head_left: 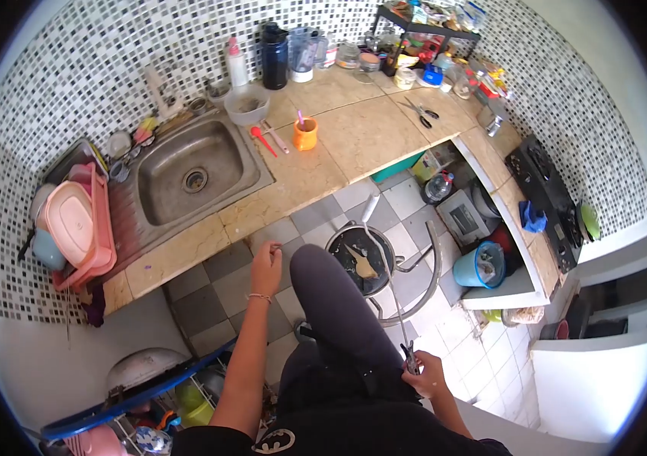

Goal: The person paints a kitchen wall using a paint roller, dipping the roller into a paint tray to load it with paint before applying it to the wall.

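Note:
My right hand [428,376] is closed around the dark, plier-like handle end [412,359] of a long thin rod [390,281]. The rod slants up and away in front of a dark pan, ending in a white cylindrical tip [370,207]. In the round pan [331,247] on the floor lies a wooden spatula [361,263]. A curved metal frame [434,266] stands around the pan's right side. My left hand [266,266], with a bracelet at the wrist, hangs in front of the counter edge. Its fingers are curled in, with nothing visible in them.
The tiled counter [323,167] holds a steel sink [187,182], an orange cup [305,135], a red spoon [263,140], scissors [422,114] and several bottles. A pink dish rack [103,228] stands left. A blue bucket [478,266] and a black stove [544,190] are right.

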A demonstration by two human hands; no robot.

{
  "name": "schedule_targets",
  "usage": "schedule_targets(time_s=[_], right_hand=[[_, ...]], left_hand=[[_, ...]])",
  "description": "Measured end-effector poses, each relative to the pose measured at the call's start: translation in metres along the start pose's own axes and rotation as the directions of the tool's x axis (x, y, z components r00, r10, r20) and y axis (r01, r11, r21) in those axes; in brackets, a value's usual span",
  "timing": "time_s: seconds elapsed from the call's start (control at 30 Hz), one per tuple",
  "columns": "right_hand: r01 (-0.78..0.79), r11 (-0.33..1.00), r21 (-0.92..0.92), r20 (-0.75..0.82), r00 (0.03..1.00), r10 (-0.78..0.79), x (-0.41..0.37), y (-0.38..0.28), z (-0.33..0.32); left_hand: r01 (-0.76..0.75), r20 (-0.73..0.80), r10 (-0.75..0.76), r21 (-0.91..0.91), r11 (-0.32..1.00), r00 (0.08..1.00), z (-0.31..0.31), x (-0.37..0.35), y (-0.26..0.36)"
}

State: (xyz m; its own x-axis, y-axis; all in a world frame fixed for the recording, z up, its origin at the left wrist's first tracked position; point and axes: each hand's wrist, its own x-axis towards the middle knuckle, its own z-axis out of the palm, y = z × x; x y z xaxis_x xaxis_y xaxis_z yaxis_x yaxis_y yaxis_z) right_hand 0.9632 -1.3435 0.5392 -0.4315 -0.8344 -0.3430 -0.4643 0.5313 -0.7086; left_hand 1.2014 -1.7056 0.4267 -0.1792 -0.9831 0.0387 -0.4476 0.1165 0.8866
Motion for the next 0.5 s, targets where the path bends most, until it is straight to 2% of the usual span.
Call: schedule_targets(time_s=[0.13,0.27,0.4,0.5], right_hand=[[0.026,0.998,0.059,-0.128,0.992,-0.019,0.018,-0.016,0.000],[-0.103,0.963,0.248,-0.090,0.988,0.128,0.043,-0.026,-0.011],[-0.104,0.904,0.414,-0.132,0.976,0.173,0.074,-0.036,-0.023],[-0.059,0.960,0.275,-0.203,0.972,0.118,0.100,-0.030,-0.037]], left_hand=[[-0.003,0.040,0.002,0.026,1.000,0.999,0.002,0.015,-0.007],[-0.039,0.167,0.018,0.121,0.992,0.986,0.009,0.029,-0.013],[-0.095,0.318,0.012,0.247,0.964,0.948,0.031,0.069,0.001],[-0.195,0.394,0.060,0.314,0.929,0.917,0.062,0.102,0.027]])
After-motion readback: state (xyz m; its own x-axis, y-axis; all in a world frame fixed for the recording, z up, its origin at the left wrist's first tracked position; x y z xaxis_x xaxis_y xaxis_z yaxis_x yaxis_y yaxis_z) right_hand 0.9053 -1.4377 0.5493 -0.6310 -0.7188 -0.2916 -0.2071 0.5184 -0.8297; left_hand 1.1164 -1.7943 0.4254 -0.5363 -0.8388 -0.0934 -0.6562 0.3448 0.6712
